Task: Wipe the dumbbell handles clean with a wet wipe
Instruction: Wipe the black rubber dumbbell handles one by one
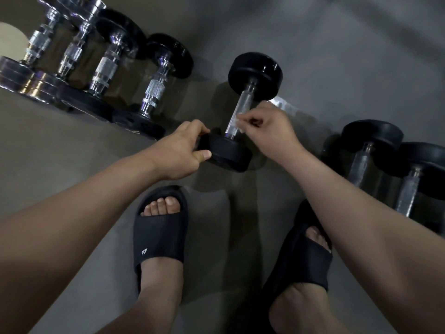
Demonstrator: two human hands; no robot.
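Grey concrete floor (337, 56) fills the view, with weights laid out in a loose row across it. A black rubber-headed dumbbell (246, 95) lies in the middle of that row, pulled a little apart from the rest. Its near head (228, 153) points toward the person's feet.

The left hand (185, 150) grips the edge of that near head, thumb below and fingers curled over the top, steadying the weight. The right hand (267, 126) pinches a small white wet wipe (237, 121) between thumb and fingertips and presses it to the lower half of the knurled steel handle (240, 108). The wipe is small and blurred, so it seems to cover only one side of the bar, though that is hard to judge.

Four chrome plate-loaded dumbbells (154, 92) sit to the left. Two more black dumbbells (370, 150) lie to the right, partly behind the right forearm. Black slide sandals (159, 227) show below.

The step in hand looks like wiping this one handle. Next, the wipe probably has to travel up to the far collar. The left hand would then roll the dumbbell to bring up the underside. After that comes the neighbouring weight.
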